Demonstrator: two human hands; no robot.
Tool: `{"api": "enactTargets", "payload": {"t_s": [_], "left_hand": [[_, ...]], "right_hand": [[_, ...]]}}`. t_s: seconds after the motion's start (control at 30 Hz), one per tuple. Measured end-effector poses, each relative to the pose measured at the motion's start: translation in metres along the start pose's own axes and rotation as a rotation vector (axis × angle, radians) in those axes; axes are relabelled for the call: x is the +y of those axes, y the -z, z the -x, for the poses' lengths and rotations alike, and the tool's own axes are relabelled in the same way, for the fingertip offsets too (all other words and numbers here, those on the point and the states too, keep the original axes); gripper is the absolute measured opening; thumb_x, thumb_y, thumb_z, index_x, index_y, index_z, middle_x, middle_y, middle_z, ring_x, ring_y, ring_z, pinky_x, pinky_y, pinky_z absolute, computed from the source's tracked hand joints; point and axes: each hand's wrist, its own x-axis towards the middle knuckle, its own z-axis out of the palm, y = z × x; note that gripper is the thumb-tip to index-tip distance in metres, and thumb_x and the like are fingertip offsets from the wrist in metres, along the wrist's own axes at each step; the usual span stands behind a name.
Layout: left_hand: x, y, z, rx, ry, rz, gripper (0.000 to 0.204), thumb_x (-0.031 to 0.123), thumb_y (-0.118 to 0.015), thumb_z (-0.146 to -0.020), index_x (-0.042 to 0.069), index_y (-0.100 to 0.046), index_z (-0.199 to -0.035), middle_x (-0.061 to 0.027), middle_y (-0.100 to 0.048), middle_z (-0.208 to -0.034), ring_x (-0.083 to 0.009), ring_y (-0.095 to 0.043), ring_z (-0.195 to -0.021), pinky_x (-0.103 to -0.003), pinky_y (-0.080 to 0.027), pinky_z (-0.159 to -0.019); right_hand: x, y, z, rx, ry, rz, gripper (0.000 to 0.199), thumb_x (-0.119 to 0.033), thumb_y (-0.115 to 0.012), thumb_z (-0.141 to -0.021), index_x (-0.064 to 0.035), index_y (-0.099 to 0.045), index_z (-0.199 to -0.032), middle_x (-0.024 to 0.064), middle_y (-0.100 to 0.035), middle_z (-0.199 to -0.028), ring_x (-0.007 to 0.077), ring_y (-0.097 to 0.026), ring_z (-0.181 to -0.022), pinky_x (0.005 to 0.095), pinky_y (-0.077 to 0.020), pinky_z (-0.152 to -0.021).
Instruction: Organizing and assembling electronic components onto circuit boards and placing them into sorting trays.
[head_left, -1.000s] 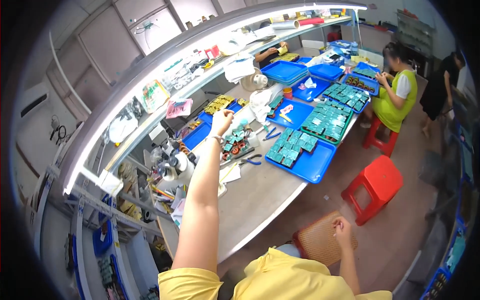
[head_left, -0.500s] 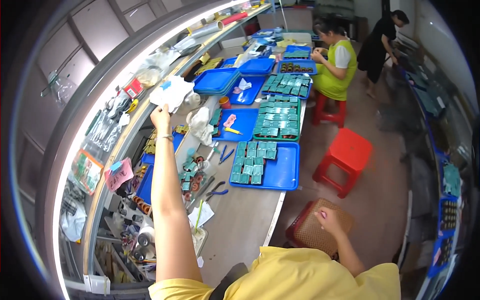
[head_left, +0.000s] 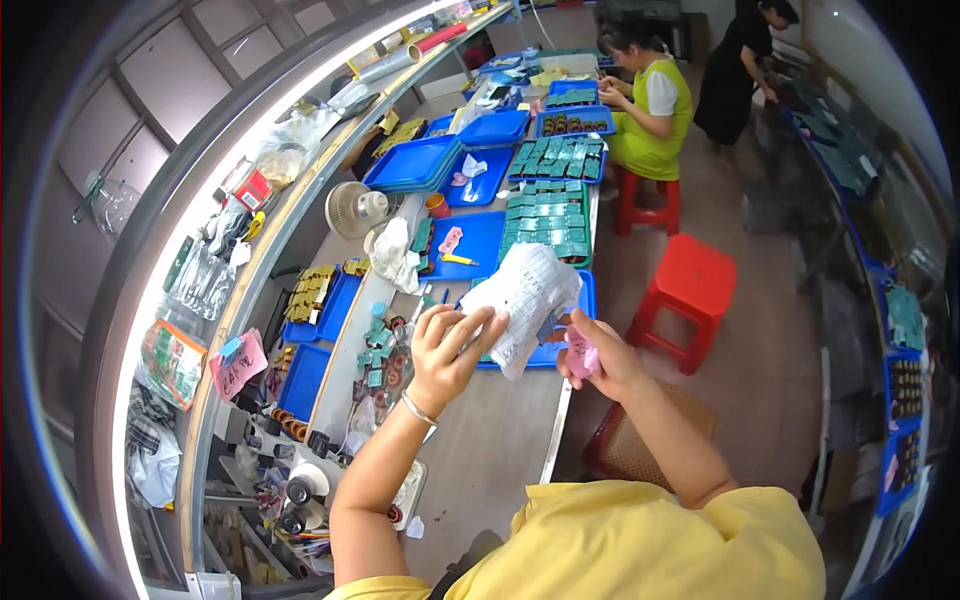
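A curled bundle of white paper sheets (head_left: 528, 295) with writing on it is held up over the workbench. My left hand (head_left: 445, 352) grips it from the left side, fingers spread against the paper. A crumpled pink slip of paper (head_left: 582, 356) is pinched in my right hand (head_left: 618, 366), close to the right edge of the sheets. Whether the right fingertips touch the white paper, I cannot tell. Behind the sheets lies a blue tray (head_left: 588, 295), largely covered by the paper and my hands. Beyond it, a green tray holds rows of teal-topped parts (head_left: 545, 222).
A lit shelf (head_left: 262, 225) runs along the left, with a pink note (head_left: 238, 365) hanging from it. A fan (head_left: 357, 208) and stacked blue trays (head_left: 412, 163) stand behind the bench. Red stools (head_left: 690, 275) are on the right; one co-worker (head_left: 655, 110) sits, another (head_left: 740, 75) stands.
My left hand has brought the white sheets from the shelf down over the bench. The right hand has risen beside them with the pink slip. The fan now shows.
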Motion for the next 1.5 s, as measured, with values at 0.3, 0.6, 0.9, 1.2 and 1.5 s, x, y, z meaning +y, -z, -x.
{"api": "enactTargets", "payload": {"t_s": [0.3,0.6,0.9,1.2,1.5], "left_hand": [[0.021,0.011,0.032,-0.12,0.026,0.123,0.039,0.003,-0.062,-0.059,0.013,-0.066,-0.097,-0.0038,-0.057,-0.101,-0.0214,-0.052,-0.088,-0.041,-0.038,-0.09],[0.045,0.006,0.019,-0.198,0.664,0.512,0.048,0.006,-0.06,-0.076,0.003,-0.047,-0.122,-0.0154,-0.046,-0.121,-0.032,-0.044,-0.112,-0.04,-0.034,-0.095],[0.067,-0.012,0.025,-0.039,0.739,0.379,0.047,0.001,-0.062,-0.074,0.001,-0.049,-0.118,-0.0139,-0.049,-0.121,-0.0314,-0.046,-0.11,-0.039,-0.036,-0.094],[0.073,-0.02,0.038,-0.148,0.612,0.148,0.048,0.005,-0.062,-0.074,0.002,-0.048,-0.12,-0.0143,-0.044,-0.127,-0.0333,-0.042,-0.113,-0.042,-0.034,-0.094],[0.073,-0.022,0.042,-0.106,0.747,0.199,0.038,0.006,-0.064,-0.073,0.003,-0.052,-0.109,-0.0156,-0.044,-0.123,-0.0331,-0.041,-0.114,-0.04,-0.033,-0.095]], "right_hand": [[0.025,0.003,0.014,0.096,0.076,0.125,0.023,-0.008,-0.064,-0.077,-0.0011,-0.048,-0.093,0.0037,-0.05,-0.064,0.0097,-0.051,-0.049,0.0242,-0.0403,-0.036],[0.019,0.008,0.02,0.212,0.393,0.644,0.041,0.002,-0.064,-0.075,-0.003,-0.049,-0.113,0.0019,-0.054,-0.072,0.0037,-0.044,-0.046,0.0175,-0.038,-0.036],[0.032,0.02,0.015,0.282,0.444,0.804,0.042,0.0,-0.064,-0.076,-0.0035,-0.049,-0.114,0.0013,-0.055,-0.071,0.0031,-0.046,-0.048,0.0172,-0.0374,-0.036],[0.041,0.024,0.007,0.363,0.483,0.921,0.032,-0.001,-0.064,-0.076,-0.0015,-0.052,-0.105,0.0012,-0.055,-0.067,0.0035,-0.046,-0.046,0.0175,-0.0367,-0.035],[0.043,0.019,0.006,0.377,0.46,0.9,0.03,-0.003,-0.065,-0.075,-0.0011,-0.053,-0.102,0.0015,-0.055,-0.067,0.0042,-0.046,-0.045,0.0181,-0.0371,-0.035]]}}
